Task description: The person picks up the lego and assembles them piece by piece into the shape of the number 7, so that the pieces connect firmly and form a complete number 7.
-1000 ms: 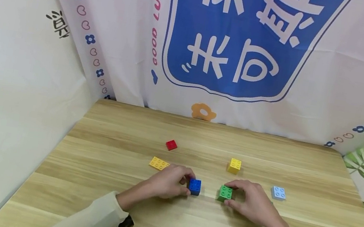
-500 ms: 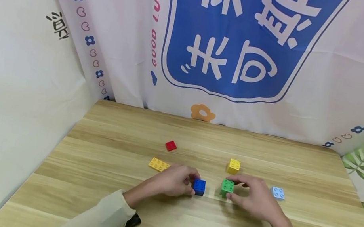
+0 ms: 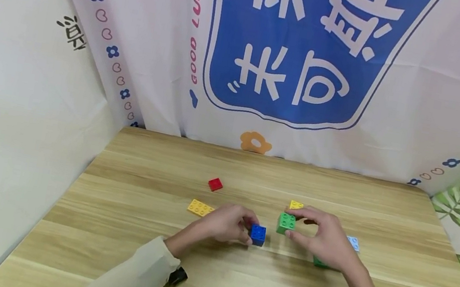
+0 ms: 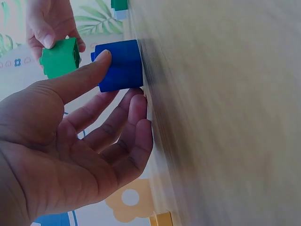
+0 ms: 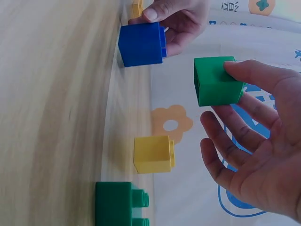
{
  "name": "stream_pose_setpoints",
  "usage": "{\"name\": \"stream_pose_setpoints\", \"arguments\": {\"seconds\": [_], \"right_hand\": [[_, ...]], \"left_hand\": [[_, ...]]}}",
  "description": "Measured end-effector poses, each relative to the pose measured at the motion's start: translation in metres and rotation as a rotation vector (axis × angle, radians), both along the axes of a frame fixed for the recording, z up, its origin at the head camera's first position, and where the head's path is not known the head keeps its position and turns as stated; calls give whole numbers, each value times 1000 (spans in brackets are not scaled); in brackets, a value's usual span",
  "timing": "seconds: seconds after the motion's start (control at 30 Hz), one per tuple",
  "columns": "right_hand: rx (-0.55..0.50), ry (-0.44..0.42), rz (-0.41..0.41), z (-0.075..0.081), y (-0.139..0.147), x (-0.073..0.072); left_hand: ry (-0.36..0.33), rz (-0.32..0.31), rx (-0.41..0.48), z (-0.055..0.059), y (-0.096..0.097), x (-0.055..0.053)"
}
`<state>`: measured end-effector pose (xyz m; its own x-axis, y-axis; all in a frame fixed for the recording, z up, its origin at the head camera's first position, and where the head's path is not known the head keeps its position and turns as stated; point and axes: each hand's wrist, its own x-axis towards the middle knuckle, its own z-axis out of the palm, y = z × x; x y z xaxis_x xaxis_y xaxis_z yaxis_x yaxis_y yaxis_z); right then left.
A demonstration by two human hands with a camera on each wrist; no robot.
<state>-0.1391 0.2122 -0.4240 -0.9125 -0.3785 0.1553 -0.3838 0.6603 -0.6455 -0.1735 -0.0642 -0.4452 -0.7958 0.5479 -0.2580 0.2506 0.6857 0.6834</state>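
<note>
Between thumb and fingertips my left hand (image 3: 229, 223) pinches a square blue building brick (image 3: 258, 235) at the table surface, its studs facing up. To its right my right hand (image 3: 327, 237) holds a bright green brick (image 3: 286, 223) raised off the table, as the right wrist view shows with the green brick's hollow underside toward the table. A gap separates the two bricks. Just beyond the right hand stands a yellow brick (image 5: 153, 154), partly covered by its fingers in the head view. Under the right wrist a darker green brick (image 5: 114, 204) sits on the table, mostly hidden from above.
A flat red piece (image 3: 215, 184) lies toward the back of the wooden table (image 3: 154, 161). An orange-yellow eight-stud brick (image 3: 200, 208) is by the left hand, and a light blue brick (image 3: 353, 243) lies behind the right wrist. A printed cloth (image 3: 154, 75) hangs along the back edge.
The left hand has slid the blue brick to the right. My right hand has lifted the green brick up and away from the table, uncovering part of the darker green brick.
</note>
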Motion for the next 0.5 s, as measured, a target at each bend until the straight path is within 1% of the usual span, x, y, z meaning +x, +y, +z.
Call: {"name": "stream_pose_setpoints", "arguments": {"seconds": [0.27,0.5], "right_hand": [[-32,-16,9,1,-7,-4],[-46,-18,29,0,-13,-6]], "left_hand": [[5,11,4,-1,6,-2],[-8,45,18,-1,6,-1]]}}
